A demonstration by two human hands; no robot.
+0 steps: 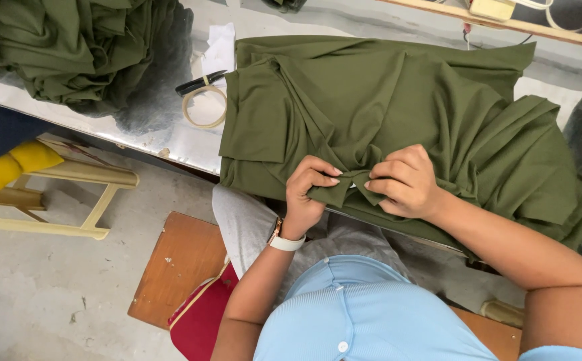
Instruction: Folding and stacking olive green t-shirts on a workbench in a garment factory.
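Olive cloth (398, 113): big folded and rumpled piece, lies on the shiny metal surface (170, 144), near edge hangs over the front toward the person's lap.
Left hand (307, 190): grip closed, fingertips (331, 175) pinching a small fold of the olive cloth at its near edge; white watch (284, 241) on the wrist.
Right hand (404, 182): grip closed too, fingers curled onto the same fold, just beside the left hand; knuckles up, forearm comes in from lower right.
Gap between hands: very small, the pinched bit of cloth forms a little point between them.
Cloth state: several diagonal creases run from upper left down to the hands; right part bunched in loose pleats.
Second pile (70, 47): more olive fabric heaped at upper left on the same surface, well apart from the hands.
Scissors (200, 82): dark handles, lying on the surface just left of the cloth's upper corner, blades hidden or too small to tell.
Tape ring (205, 107): beige loop, touching or overlapping the scissors, beside the cloth's left edge.
White scrap (220, 47): paper or cloth piece, above the scissors.
Stool (57, 194): pale yellow frame, on the concrete floor at left, under the surface edge.
Person: seated, light blue top, grey trousers, on a wooden seat (177, 264) with a red cushion (200, 317).
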